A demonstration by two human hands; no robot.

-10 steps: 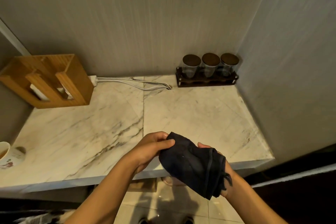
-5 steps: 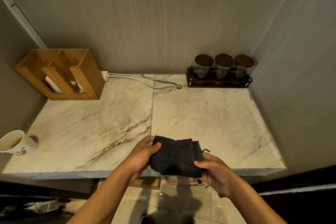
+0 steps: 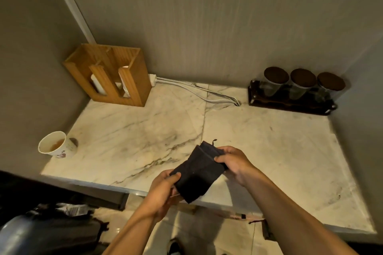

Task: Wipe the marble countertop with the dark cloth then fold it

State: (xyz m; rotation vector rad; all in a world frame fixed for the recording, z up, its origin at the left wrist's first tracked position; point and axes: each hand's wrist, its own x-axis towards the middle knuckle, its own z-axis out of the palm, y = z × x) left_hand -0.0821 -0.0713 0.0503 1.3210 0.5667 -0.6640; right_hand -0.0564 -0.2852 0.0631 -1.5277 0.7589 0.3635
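The dark cloth (image 3: 198, 172) is folded into a narrow layered strip and held in the air over the front edge of the marble countertop (image 3: 145, 130). My left hand (image 3: 163, 190) pinches its near lower end. My right hand (image 3: 234, 163) grips its far upper end, thumb on top. The strip runs diagonally from lower left to upper right, with a loose thread sticking up at the far corner.
A wooden holder (image 3: 112, 74) stands at the back left with white cables (image 3: 196, 93) running from a plug beside it. A dark rack with three jars (image 3: 296, 89) sits at the back right. A paper cup (image 3: 56, 147) with brown liquid stands at the left edge.
The cloth has been turned from a wide fold into a narrower diagonal strip. My right hand moved from under its right side up to its far end. The view shifted right.
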